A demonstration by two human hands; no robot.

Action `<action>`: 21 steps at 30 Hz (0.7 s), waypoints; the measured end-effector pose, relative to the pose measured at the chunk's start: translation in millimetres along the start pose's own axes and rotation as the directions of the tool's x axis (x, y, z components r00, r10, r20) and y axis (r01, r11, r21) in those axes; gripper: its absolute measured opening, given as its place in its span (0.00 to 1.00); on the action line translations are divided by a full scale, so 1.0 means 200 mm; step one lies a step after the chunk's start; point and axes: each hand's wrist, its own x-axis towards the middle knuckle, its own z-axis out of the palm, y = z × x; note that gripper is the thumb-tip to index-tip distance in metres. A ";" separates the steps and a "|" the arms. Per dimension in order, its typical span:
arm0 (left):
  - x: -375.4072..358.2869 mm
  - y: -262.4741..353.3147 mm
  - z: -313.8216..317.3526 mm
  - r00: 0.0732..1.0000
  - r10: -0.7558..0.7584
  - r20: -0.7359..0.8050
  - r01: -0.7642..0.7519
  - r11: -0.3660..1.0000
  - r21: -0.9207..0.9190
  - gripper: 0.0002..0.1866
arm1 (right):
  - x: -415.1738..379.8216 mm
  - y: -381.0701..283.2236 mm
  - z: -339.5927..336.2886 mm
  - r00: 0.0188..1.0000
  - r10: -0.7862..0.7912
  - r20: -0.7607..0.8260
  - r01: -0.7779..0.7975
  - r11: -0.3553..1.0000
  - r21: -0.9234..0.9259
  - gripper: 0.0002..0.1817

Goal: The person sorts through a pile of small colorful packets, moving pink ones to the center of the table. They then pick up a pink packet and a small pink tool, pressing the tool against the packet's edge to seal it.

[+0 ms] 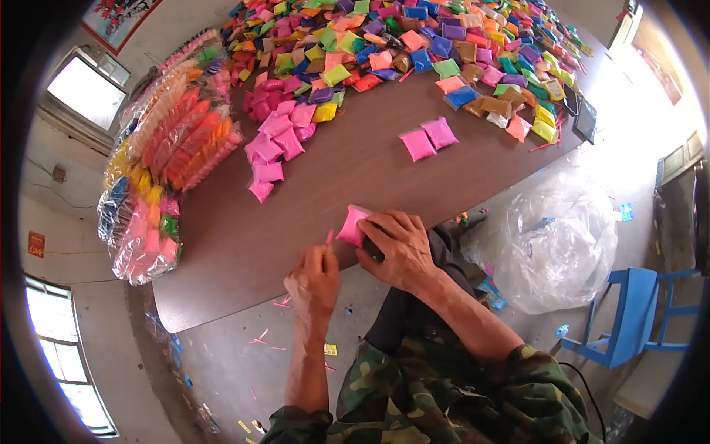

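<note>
Near the front edge of the table, my right hand (pixel 401 250) holds a small pink packet (pixel 352 226) by its right side, fingers on top and thumb below. My left hand (pixel 313 280) is closed in a pinch just left of that packet. A thin pink strip (pixel 329 237) sticks up from its fingers, a little apart from the packet. Beyond my hands, two pink packets (pixel 419 145) lie side by side on the brown table (pixel 340 159). A cluster of pink packets (pixel 275 138) rests further left.
A large heap of coloured packets (pixel 414 37) covers the far side. Bundled packets in clear plastic (pixel 177 140) line the left edge. A phone (pixel 586 120) lies at the right edge. On the floor are a big clear plastic bag (pixel 555 244), a blue chair (pixel 629 314) and pink scraps (pixel 260 339).
</note>
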 end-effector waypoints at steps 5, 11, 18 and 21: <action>-0.02 0.04 0.05 0.996 0.092 0.011 -0.092 0.995 0.030 0.06 | 0.01 -0.01 -0.02 1.000 0.007 0.015 -0.007 1.000 0.005 0.29; 0.04 -0.20 0.02 0.994 -0.033 -0.106 0.030 0.999 -0.028 0.06 | 0.01 -0.01 0.00 0.999 0.019 0.033 -0.020 1.000 0.012 0.27; 0.06 -0.26 0.02 0.978 -0.176 -0.110 0.156 0.972 -0.174 0.08 | 0.03 -0.11 -0.05 0.968 -0.102 0.228 0.118 0.991 -0.061 0.40; 0.05 -0.26 0.02 0.970 -0.220 -0.102 0.190 0.950 -0.247 0.08 | -0.01 -0.12 -0.02 0.941 -0.106 0.321 0.144 0.985 -0.098 0.44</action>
